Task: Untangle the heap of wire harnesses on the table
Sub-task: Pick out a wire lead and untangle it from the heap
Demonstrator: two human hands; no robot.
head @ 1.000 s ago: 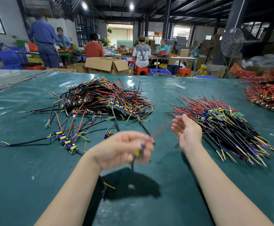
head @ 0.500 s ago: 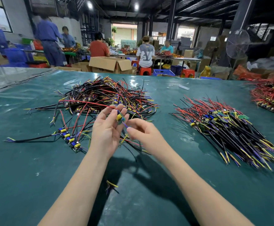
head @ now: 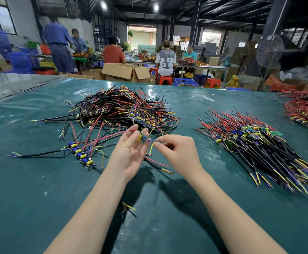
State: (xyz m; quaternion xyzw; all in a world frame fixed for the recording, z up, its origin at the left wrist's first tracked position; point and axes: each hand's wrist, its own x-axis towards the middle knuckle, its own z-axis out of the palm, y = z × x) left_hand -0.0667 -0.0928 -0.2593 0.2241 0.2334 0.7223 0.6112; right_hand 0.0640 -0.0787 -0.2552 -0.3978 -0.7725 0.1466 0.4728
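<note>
A tangled heap of black, red and yellow wire harnesses (head: 120,109) lies on the green table (head: 21,189) ahead of me, left of centre. My left hand (head: 129,153) is palm up and holds one small harness board (head: 142,138) at its fingertips, red wires trailing left from it. My right hand (head: 177,153) pinches that harness's yellow and purple wires (head: 152,145) just right of the board. A strip of joined boards (head: 81,155) with wires lies to the left of my hands.
A sorted pile of harnesses (head: 255,145) lies on the right, laid parallel. Another red-wired pile (head: 305,109) sits at the far right edge. A wire end (head: 128,207) pokes out beside my left forearm. Cardboard boxes (head: 124,71) and seated workers are beyond the table.
A second ago my left hand swung a harness with my right hand open. Since then both hands have come together over the table, and my right fingers pinch the wires.
</note>
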